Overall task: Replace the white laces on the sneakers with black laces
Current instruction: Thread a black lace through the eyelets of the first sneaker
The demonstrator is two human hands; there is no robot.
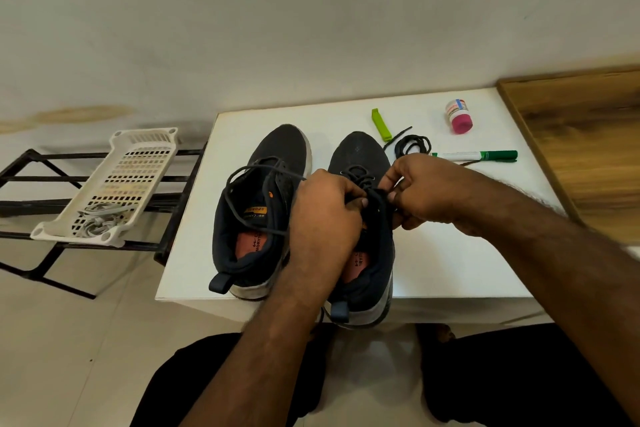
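L hand (323, 215) & R hand (420, 191) both pinching black lace (362, 175) on right sneaker (363, 152), left sneaker (263, 191) at 9 o'clock, spare lace coil (412, 144) at 1 o'clock on counter (450, 253)

Two dark sneakers sit side by side on the white tabletop (450, 253) in front of me, toes pointing away. My left hand (325, 208) and right hand (426, 191) meet over the right sneaker (363, 156), both pinching its black lace (360, 172) near the tongue. The left sneaker (256, 204) has a black lace looping loosely over its opening. Beyond lie a coiled spare black lace (414, 144), a green marker (485, 155), a lime clip (380, 124) and a pink-capped bottle (459, 115). The white laces (98, 218) rest in a white basket (138, 163) at left.
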